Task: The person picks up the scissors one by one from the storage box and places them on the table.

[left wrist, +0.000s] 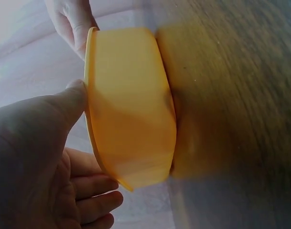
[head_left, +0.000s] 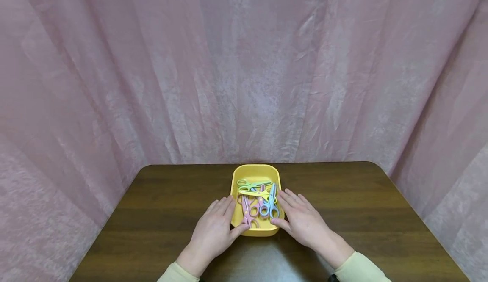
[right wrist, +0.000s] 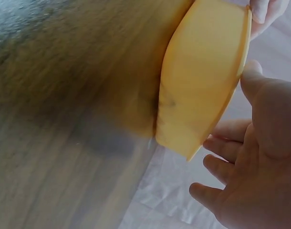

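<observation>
A: Why are the hands set on either side of the yellow tray (head_left: 255, 167)?
B: Probably to steady it evenly. The left hand (head_left: 215, 229) lies along its left side and the right hand (head_left: 305, 222) along its right, thumbs at the near rim, fingers loosely extended rather than wrapped around
A: And inside the tray?
B: Children's scissors in a loose heap: green scissors (head_left: 249, 186) toward its far end, yellow scissors (head_left: 249, 193) across its middle, light-blue scissors (head_left: 272, 193) by its right wall, pink scissors (head_left: 247, 219) near its left wall. The walls seem to keep them together
A: Any room to shift it?
B: Bare counter (head_left: 183, 184) left and right of the tray; beyond its far end, the counter's back edge is close, with the pink curtain (head_left: 251, 83) behind
</observation>
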Motion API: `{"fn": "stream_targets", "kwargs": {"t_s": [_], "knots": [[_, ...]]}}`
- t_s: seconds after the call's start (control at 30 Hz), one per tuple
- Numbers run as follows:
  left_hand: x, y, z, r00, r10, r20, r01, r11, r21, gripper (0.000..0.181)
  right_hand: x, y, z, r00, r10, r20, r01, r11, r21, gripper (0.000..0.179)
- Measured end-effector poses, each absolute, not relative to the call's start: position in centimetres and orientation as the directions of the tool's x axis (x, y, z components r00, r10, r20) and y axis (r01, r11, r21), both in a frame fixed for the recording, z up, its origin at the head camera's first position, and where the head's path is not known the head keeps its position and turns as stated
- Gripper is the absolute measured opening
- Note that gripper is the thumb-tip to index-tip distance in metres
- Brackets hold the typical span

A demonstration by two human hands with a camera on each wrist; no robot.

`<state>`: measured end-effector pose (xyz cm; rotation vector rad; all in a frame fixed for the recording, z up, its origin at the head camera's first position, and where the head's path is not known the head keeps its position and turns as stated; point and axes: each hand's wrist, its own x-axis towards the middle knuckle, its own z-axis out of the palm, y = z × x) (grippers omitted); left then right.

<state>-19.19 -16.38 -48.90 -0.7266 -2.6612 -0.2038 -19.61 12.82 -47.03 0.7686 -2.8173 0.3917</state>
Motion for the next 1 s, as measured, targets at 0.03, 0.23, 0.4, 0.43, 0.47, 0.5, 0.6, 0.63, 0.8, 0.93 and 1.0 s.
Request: {"fn": "stream_targets", "kwargs": {"t_s": [0.03,0.23,0.4,0.43,0.47,0.5,0.6,0.63,0.8,0.93,1.0], "knots": [[-19.2,-16.4,-48.9,-0.797,0.462,0.389,0.515,0.857,0.038,0.083,-19.6,12.7,-46.9,-0.842,-0.472,0.262,-0.525,0.828,-0.195,0.073],[-19.1,-16.2,-48.5,-0.802,0.461,0.380,0.510,0.860,0.032,0.080,-19.7,12.1,-46.4,-0.821,-0.493,0.287,-0.548,0.822,-0.156,0.072],[-19.1,-16.2,-48.6,-0.804,0.463,0.374,0.509,0.860,0.029,0.080,-19.8,11.4,-46.2,-0.801,-0.521,0.295,-0.569,0.816,-0.100,0.070],[-19.1,-16.3,-48.6,-0.802,0.464,0.375,0.509,0.860,0.025,0.080,-19.8,11.2,-46.1,-0.795,-0.529,0.296,-0.574,0.814,-0.089,0.069],[-19.1,-16.3,-48.7,-0.802,0.465,0.375,0.509,0.861,0.020,0.081,-19.9,11.0,-46.1,-0.787,-0.537,0.303,-0.583,0.809,-0.081,0.068],[-19.1,-16.3,-48.7,-0.801,0.466,0.376,0.509,0.861,0.017,0.080,-19.9,10.9,-46.1,-0.778,-0.546,0.311,-0.592,0.802,-0.074,0.066],[-19.1,-16.2,-48.6,-0.798,0.467,0.381,0.511,0.859,0.017,0.079,-20.1,10.3,-46.0,-0.749,-0.566,0.346,-0.615,0.788,-0.042,0.061],[-19.1,-16.2,-48.6,-0.797,0.466,0.383,0.512,0.859,0.020,0.079,-20.1,10.2,-46.0,-0.738,-0.571,0.359,-0.621,0.783,-0.031,0.058],[-19.2,-16.1,-48.7,-0.788,0.467,0.400,0.518,0.855,0.020,0.079,-20.6,9.7,-45.9,-0.718,-0.588,0.373,-0.624,0.781,0.031,0.041],[-19.1,-16.2,-48.8,-0.778,0.473,0.414,0.522,0.853,0.006,0.080,-20.8,9.2,-45.8,-0.731,-0.590,0.344,-0.606,0.792,0.072,0.038],[-19.1,-16.2,-48.9,-0.774,0.477,0.417,0.523,0.852,-0.005,0.080,-21.1,9.0,-45.8,-0.733,-0.590,0.339,-0.597,0.796,0.094,0.039]]}}
